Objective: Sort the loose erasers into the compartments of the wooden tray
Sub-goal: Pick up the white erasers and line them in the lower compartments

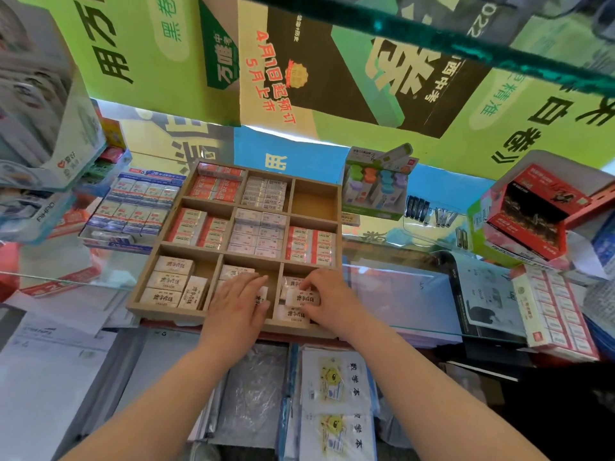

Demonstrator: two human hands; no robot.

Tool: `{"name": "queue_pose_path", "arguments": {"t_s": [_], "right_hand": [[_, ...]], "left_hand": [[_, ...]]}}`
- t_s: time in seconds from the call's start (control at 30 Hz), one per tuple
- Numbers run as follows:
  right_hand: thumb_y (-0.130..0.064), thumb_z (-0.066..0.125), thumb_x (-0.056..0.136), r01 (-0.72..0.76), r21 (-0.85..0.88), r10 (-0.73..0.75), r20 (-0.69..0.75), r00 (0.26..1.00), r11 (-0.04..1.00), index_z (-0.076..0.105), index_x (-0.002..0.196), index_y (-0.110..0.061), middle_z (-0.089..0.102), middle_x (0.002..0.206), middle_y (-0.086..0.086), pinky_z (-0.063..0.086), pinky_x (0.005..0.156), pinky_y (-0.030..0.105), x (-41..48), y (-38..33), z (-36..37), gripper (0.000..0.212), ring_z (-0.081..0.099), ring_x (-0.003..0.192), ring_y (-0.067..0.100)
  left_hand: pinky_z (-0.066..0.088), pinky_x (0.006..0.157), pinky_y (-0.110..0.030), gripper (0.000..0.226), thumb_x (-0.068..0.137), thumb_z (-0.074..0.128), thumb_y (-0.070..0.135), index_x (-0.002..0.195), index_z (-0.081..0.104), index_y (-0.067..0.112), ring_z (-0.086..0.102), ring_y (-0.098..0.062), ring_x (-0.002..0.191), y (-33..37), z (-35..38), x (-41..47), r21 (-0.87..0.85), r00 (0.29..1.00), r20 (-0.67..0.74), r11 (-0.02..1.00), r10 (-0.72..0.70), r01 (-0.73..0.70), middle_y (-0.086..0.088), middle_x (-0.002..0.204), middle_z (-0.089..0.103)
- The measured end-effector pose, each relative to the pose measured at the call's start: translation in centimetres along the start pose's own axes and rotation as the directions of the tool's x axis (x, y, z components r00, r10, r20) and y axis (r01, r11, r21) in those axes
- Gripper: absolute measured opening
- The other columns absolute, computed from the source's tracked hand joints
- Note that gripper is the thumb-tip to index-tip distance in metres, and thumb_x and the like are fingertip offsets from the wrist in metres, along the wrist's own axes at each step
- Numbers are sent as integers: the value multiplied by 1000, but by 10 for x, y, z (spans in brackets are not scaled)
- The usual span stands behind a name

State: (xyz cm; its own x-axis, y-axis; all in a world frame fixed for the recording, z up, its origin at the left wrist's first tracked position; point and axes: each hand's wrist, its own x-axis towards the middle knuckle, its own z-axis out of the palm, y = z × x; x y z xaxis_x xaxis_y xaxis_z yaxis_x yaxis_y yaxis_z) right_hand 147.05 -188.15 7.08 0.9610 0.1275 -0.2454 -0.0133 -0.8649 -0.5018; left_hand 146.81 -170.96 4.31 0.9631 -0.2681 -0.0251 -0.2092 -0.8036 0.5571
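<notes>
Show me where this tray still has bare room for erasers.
In the wooden tray, the far-right compartment is bare. A small bare patch shows in the near-left compartment's far right corner. The other far and middle compartments are packed. The left hand and the right hand, pinching an eraser, crowd the near-middle and near-right ones.

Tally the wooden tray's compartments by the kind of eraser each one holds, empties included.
red-and-white erasers: 3 compartments
pale white erasers: 2 compartments
cream erasers with black script: 3 compartments
empty compartment: 1
Total: 9 compartments in the wooden tray
</notes>
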Motion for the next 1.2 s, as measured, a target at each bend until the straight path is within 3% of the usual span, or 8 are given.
{"name": "queue_pose_path", "arguments": {"t_s": [0.2,0.37,0.6,0.7,0.87,0.97,1.07,1.2], "right_hand": [[-20,63,80,-109,213,159,-236,959,971,57,105,-19,59,106,0,42,80,22,-11,19,-11,25,48,91,7],[-17,62,81,-141,332,222,-222,949,933,56,99,-18,60,103,3,42,68,16,-21,33,-13,19,49,84,8],[-19,62,81,-141,419,228,-167,959,897,56,101,-17,60,104,2,39,61,9,-23,35,-12,20,48,82,6],[-19,61,82,-147,430,232,-153,961,891,55,99,-19,59,104,1,36,58,7,-22,37,-13,18,47,79,4],[-21,60,82,-150,391,228,-162,960,908,57,102,-16,60,104,2,38,60,14,-13,37,-18,20,47,81,8],[-21,60,83,-136,366,216,-188,958,921,57,103,-15,59,105,2,39,67,17,-5,32,-21,21,47,84,9],[-23,60,83,-103,308,157,-157,975,946,56,104,-17,58,107,1,42,73,21,0,25,-20,22,47,86,8],[-22,59,84,-90,249,127,-134,983,964,56,106,-17,59,111,2,41,76,20,3,24,-16,23,46,88,6]], "left_hand": [[17,106,-30,31,89,46,29,119,54,25,37,-14,122,31,0,34,176,964,83,949,251,-262,6,125,53],[24,103,-37,37,84,53,34,120,50,30,43,-18,116,58,8,64,398,879,437,835,192,-380,3,120,56],[25,94,-33,38,82,55,36,120,50,34,45,-17,107,57,5,71,369,850,517,869,104,-330,4,110,55],[27,89,-30,29,82,55,34,111,56,31,47,-14,99,61,1,69,319,855,496,885,150,-340,5,105,55],[35,56,-16,13,77,64,27,74,51,29,51,-4,68,58,-16,64,-122,949,288,988,128,-96,10,74,55],[34,51,-14,18,78,65,23,86,49,25,51,-1,64,56,-13,56,-223,983,184,974,7,35,11,72,53],[33,53,-10,43,82,59,20,121,43,28,47,4,65,55,-3,46,-183,974,227,983,25,18,15,80,52],[29,87,-28,36,86,50,29,122,48,33,47,-9,98,43,-5,51,161,981,160,977,111,-137,9,111,61]]}}
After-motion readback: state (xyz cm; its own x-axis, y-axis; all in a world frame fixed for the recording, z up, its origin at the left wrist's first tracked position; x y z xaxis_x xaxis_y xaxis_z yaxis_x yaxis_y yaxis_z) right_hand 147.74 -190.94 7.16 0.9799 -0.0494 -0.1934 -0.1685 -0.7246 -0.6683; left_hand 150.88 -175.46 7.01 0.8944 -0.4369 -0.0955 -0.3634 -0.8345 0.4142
